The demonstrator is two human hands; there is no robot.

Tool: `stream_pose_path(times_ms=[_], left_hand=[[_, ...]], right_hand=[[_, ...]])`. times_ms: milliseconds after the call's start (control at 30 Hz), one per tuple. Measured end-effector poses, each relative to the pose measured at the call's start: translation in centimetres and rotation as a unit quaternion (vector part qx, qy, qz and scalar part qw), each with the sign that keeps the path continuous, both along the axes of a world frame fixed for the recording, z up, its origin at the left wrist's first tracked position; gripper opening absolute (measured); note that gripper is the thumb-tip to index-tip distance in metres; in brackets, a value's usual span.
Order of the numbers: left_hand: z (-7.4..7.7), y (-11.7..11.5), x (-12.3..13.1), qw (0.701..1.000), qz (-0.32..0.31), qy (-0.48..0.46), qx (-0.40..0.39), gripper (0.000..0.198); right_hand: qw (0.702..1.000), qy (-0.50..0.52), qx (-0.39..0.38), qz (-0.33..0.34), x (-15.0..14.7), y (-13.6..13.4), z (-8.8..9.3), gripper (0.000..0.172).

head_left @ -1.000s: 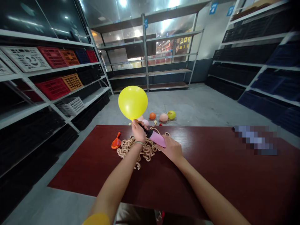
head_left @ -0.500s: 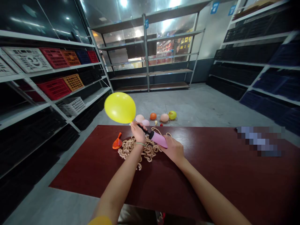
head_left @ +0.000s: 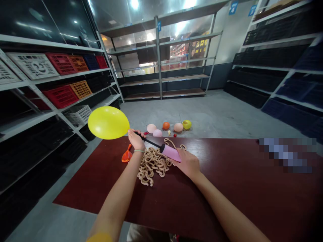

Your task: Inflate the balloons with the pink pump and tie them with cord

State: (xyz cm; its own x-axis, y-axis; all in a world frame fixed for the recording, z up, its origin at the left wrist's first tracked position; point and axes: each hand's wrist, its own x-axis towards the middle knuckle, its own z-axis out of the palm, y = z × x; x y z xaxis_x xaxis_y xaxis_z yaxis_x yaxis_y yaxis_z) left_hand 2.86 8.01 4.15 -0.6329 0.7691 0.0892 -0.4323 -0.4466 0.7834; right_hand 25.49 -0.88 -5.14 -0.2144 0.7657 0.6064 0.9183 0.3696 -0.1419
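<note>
A yellow balloon (head_left: 108, 122), blown up, points out to the left from my left hand (head_left: 136, 139). The fingers of that hand are closed round the balloon's neck and the near end of a hand pump; exactly how the two join is hidden. A black rod shows between that end and the pump's pink barrel (head_left: 171, 153), which my right hand (head_left: 188, 163) grips. Beneath the pump lies a pile of beige curly strands (head_left: 153, 163). A limp orange balloon (head_left: 126, 155) rests on the table left of the pile.
The dark red table (head_left: 217, 195) has a blurred-out object (head_left: 285, 154) at its right. Beyond its far edge several balloons lie on the floor, among them an orange one (head_left: 166, 125). Shelves with crates (head_left: 60, 64) stand left; a metal rack (head_left: 161, 67) stands behind.
My left hand has moved left, away from the right hand, drawing out more of the pump's black rod. The yellow balloon has swung left and lower and looks somewhat larger.
</note>
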Motion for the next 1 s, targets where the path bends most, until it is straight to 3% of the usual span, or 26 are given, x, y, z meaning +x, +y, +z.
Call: stream_pose_path(times_ms=[200,300,500,700,867,1000], left_hand=[[-3.0,-2.6,6.6,0.998,-0.064,0.002,0.002,0.039],[-3.2,-3.1,7.5,0.997,-0.078,0.009,0.016,0.04],[-2.8,-3.1,5.1,0.994,-0.093,0.05,0.007,0.036],[-2.6,-2.5,2.5,0.997,-0.063,0.045,0.02,0.029],[-0.2,-1.8,-2.4,0.998,0.009,0.034,0.042,0.03],[1.3,-2.8,-5.7,0.994,0.035,0.093,0.041,0.032]], right_hand=[[0.999,0.001,-0.001,-0.032,0.3,-0.1,-0.2,0.042],[1.0,0.011,-0.007,-0.028,0.2,-0.2,0.0,0.044],[1.0,0.024,-0.008,-0.005,0.0,-0.1,0.1,0.046],[1.0,-0.005,-0.01,0.005,0.4,0.1,-0.5,0.048],[1.0,0.0,-0.026,-0.008,0.5,-0.1,-0.3,0.051],[0.998,-0.043,-0.035,0.041,0.2,-0.4,0.6,0.053]])
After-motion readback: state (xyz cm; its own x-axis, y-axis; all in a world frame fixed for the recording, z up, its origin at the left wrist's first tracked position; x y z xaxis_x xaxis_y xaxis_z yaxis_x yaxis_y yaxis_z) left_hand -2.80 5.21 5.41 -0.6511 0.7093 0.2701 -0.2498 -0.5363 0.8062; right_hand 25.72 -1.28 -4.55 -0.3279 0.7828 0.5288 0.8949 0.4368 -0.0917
